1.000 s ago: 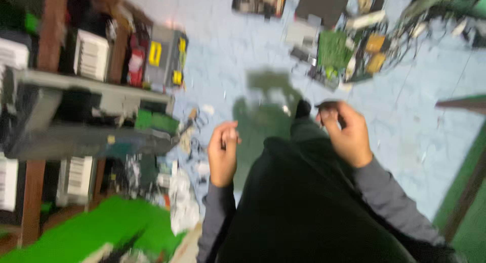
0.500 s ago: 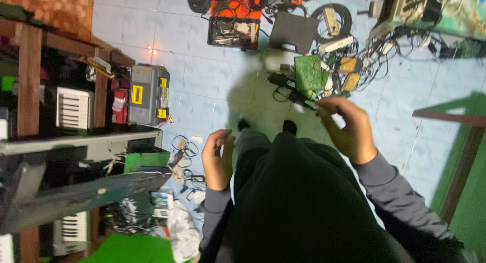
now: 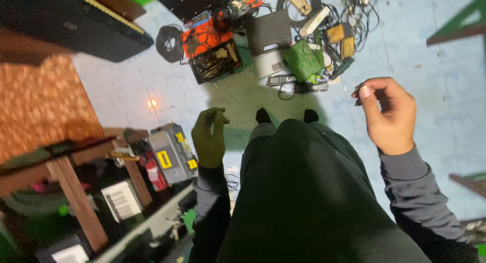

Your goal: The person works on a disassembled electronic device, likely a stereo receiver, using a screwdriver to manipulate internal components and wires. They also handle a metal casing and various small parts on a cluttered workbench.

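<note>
Your right hand (image 3: 387, 113) is raised at about two o'clock, thumb and forefinger pinched as if on something tiny; what it is, if anything, is too small to tell. Your left hand (image 3: 210, 136) hangs at nine o'clock, fingers loosely curled, holding nothing visible. Up at twelve o'clock on the pale tiled floor (image 3: 126, 86) lies a heap of cables and electronics: a green circuit board (image 3: 302, 60), an orange toolbox (image 3: 210, 45), all spread within reach. A grey case (image 3: 169, 154) with yellow labels sits beside your left hand.

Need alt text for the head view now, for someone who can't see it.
A standing person's bare left hand and right hand are raised, loosely curled, over a pale blue tiled floor. Ahead lie a green circuit board and tangled black cables.
</note>
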